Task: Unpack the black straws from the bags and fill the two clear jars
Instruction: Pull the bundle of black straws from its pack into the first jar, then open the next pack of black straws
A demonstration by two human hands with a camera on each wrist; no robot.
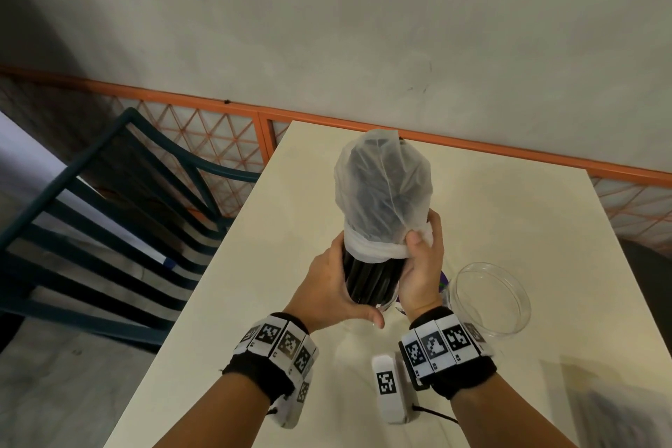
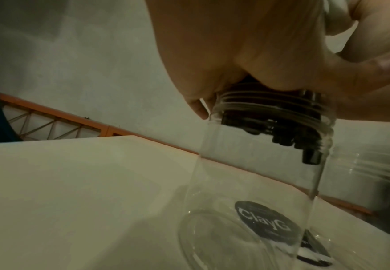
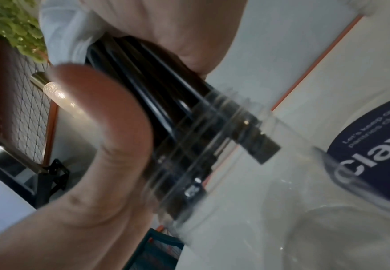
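We see a bundle of black plastic straws held upright over a cream-coloured rectangular table, its upper part still covered by a translucent white plastic bag whose lower edge is rolled up into a thick band. The left hand wraps the bare lower part of the bundle, thumb curled across the near side. The right hand grips the opposite side, its thumb and fingers pinching the rolled band of the bag against the straws.

In the left wrist view, the straw ends sit unevenly just inside the threaded mouth of a tall clear cylindrical jar, which stands on the table and bears a dark round label printed "ClayG". The straws have not reached its base. The right wrist view shows the same straws passing through the jar's threaded neck, though blurred.

A second clear jar, open-mouthed, stands just to the right of the hands. A dark teal slatted chair stands left of the table, before an orange-framed lattice panel.
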